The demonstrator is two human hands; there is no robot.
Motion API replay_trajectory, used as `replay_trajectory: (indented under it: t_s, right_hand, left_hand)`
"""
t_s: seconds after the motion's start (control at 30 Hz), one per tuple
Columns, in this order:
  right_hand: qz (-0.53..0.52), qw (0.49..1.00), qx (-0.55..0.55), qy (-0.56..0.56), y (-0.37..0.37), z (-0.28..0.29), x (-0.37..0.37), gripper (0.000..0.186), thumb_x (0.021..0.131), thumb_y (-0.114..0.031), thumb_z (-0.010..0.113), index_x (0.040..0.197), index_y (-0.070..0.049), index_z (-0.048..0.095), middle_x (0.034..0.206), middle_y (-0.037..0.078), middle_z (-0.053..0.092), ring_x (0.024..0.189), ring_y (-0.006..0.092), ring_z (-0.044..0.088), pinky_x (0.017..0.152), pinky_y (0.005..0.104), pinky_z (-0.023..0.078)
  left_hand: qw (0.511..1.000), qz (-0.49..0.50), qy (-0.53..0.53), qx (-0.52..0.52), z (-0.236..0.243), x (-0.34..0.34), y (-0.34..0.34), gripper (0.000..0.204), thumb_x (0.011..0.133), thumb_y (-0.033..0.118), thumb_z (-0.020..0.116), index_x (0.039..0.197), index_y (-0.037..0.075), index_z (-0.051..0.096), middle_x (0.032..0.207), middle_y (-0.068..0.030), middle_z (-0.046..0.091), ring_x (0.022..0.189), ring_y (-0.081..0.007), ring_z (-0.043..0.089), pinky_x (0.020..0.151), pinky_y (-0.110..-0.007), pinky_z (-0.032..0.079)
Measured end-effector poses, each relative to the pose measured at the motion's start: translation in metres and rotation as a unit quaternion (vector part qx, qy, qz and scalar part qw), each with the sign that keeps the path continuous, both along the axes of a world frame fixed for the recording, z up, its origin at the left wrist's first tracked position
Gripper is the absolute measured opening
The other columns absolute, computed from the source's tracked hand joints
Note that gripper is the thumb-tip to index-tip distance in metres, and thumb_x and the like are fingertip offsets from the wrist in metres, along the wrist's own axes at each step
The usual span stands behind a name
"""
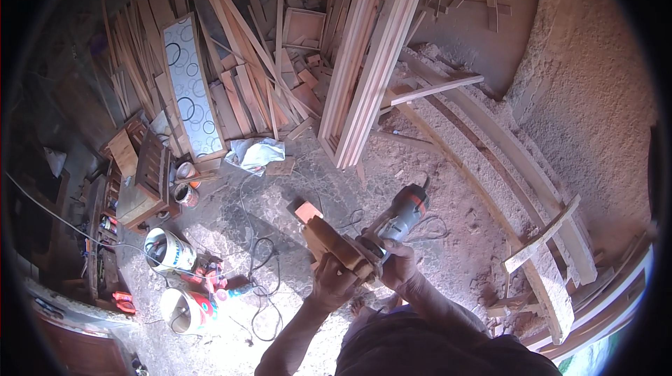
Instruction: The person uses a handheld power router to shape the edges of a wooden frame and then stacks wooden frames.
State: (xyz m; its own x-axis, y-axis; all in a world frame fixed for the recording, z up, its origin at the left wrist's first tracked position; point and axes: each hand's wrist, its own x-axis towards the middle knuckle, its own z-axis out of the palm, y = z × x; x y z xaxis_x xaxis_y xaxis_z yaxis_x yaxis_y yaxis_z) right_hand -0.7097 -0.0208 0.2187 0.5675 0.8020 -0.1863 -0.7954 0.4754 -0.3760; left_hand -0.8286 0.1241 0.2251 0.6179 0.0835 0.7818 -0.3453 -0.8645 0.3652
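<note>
My left hand point(332, 284) is closed around the near end of a thick brown wooden piece point(336, 242), held up in front of my body. My right hand point(399, 264) is wrapped round the near end of a grey power tool point(402, 216) with a red band and a dark rear end, which looks like an angle grinder. Its head lies close against the wood; whether they touch is hidden by my hands. Just beyond the wooden piece shows a small orange-brown block point(306, 211).
Buckets point(169, 250) and a loose cable point(269, 285) are on the floor at left. Stacked frames point(367, 75) lean at the back beside many planks point(238, 47). Long dusty beams point(490, 166) with crosspieces lie at right. A wooden cabinet point(150, 173) stands at far left.
</note>
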Motion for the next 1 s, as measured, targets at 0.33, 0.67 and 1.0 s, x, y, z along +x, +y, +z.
replay_trajectory:
  t_s: [0.33, 0.67, 1.0]
  right_hand:
    - [-0.031, 0.997, 0.006, 0.074, -0.024, -0.016, 0.025, 0.064, 0.084, -0.044, 0.083, 0.131, -0.009, 0.06, 0.122, 0.012, 0.068, 0.114, 0.0309, 0.066, 0.101, 0.0512, 0.053]
    - [-0.049, 0.993, -0.004, 0.109, -0.084, -0.049, 0.011, 0.068, 0.085, -0.048, 0.082, 0.132, -0.005, 0.057, 0.122, 0.016, 0.069, 0.114, 0.0334, 0.066, 0.102, 0.0516, 0.051]
    - [-0.057, 0.997, -0.025, 0.051, -0.167, -0.064, 0.007, 0.057, 0.085, -0.022, 0.081, 0.133, -0.005, 0.056, 0.113, 0.014, 0.07, 0.102, 0.0305, 0.072, 0.096, 0.048, 0.058]
  left_hand:
    - [0.961, 0.232, 0.048, -0.142, -0.097, -0.059, 0.04, 0.042, 0.076, -0.005, 0.081, 0.109, 0.007, 0.058, 0.1, -0.0109, 0.06, 0.092, -0.0325, 0.062, 0.076, -0.043, 0.052]
    - [0.829, 0.334, 0.369, -0.257, -0.236, -0.188, 0.029, 0.035, 0.097, 0.016, 0.064, 0.13, 0.01, 0.057, 0.105, -0.014, 0.064, 0.101, -0.0351, 0.062, 0.089, -0.05, 0.049]
    - [0.668, 0.319, 0.531, -0.412, -0.318, -0.205, 0.005, 0.082, 0.081, 0.03, 0.087, 0.148, -0.001, 0.05, 0.149, -0.027, 0.051, 0.134, -0.0394, 0.055, 0.113, -0.044, 0.047]
